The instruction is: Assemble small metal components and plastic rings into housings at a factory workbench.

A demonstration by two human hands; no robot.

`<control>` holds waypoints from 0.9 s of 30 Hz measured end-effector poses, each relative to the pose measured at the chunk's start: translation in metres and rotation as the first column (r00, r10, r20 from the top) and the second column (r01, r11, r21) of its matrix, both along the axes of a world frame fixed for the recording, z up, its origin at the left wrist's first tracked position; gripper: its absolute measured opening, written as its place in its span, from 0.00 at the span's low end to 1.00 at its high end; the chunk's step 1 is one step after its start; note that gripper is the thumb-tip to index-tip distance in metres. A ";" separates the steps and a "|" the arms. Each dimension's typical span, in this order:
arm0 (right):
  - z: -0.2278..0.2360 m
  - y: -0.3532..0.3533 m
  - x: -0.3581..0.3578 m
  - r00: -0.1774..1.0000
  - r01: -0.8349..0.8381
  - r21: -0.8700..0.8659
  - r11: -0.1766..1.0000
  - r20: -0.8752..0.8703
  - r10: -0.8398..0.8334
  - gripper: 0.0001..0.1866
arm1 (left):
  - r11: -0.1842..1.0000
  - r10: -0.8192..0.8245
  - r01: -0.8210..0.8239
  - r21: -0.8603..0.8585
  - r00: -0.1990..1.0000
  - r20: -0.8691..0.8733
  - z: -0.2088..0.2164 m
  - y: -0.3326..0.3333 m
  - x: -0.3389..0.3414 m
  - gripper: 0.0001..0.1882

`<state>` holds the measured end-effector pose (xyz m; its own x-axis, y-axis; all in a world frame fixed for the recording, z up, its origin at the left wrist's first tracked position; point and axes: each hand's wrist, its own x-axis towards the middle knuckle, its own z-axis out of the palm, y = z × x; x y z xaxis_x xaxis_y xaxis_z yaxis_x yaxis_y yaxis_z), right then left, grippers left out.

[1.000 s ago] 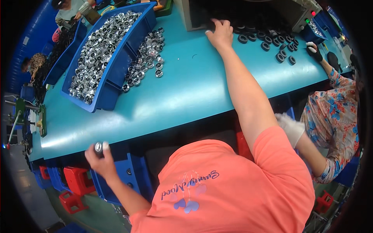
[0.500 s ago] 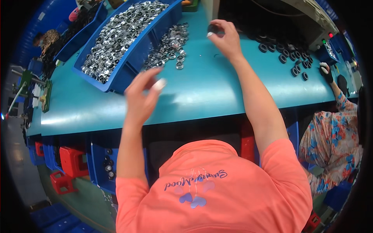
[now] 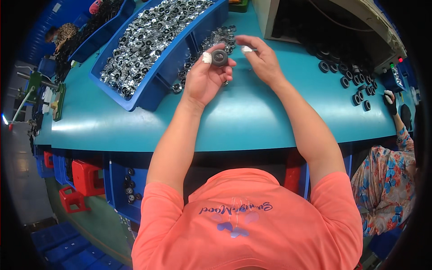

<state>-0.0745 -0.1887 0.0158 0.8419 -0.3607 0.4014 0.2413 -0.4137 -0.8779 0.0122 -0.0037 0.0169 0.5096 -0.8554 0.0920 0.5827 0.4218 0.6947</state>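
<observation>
A small black wheel (image 3: 219, 57), its round face turned up, sits in my left hand (image 3: 202, 81) between the taped thumb and the fingers. Just to its right, my right hand (image 3: 265, 63) hovers over the table with index finger and thumb apart. Nothing shows between them. White tape wraps that thumb too. Behind my left hand lies a loose heap of shiny metal-and-black round parts (image 3: 221, 37), partly covered by the hand. Many more of these silvery parts (image 3: 150, 40) fill a long blue bin (image 3: 144, 92) at the left.
Several black rubber rings (image 3: 345, 82) are scattered on the teal table (image 3: 252, 121) at the right, before an open-fronted machine (image 3: 270, 22). A co-worker in a flowered top (image 3: 389, 175) sits at the right. Red stools (image 3: 87, 177) and a blue crate (image 3: 119, 184) stand below the table's edge.
My left hand has moved right and up, turned palm up, and now holds the black wheel. My right hand, which earlier held a black ring-shaped part, has let it go and stays close by.
</observation>
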 end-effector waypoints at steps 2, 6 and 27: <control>-0.005 -0.005 -0.001 0.996 0.031 -0.283 0.959 -0.075 -0.055 0.23 | 1.000 0.006 -0.006 -0.030 1.000 -0.015 0.002 0.002 0.000 0.24; -0.014 0.014 -0.003 0.994 0.015 -0.558 0.829 -0.078 -0.070 0.22 | 0.999 0.003 -0.004 -0.041 1.000 -0.011 0.004 0.004 -0.003 0.24; -0.009 0.025 -0.006 0.994 -0.005 -0.435 0.900 -0.097 -0.042 0.15 | 0.997 0.002 -0.003 -0.072 1.000 -0.014 0.006 0.006 -0.008 0.25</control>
<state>-0.0802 -0.1637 0.0067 0.8813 -0.1863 0.4342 0.1488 -0.7627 -0.6294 0.0043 0.0019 0.0225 0.5138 -0.8453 0.1468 0.5905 0.4725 0.6543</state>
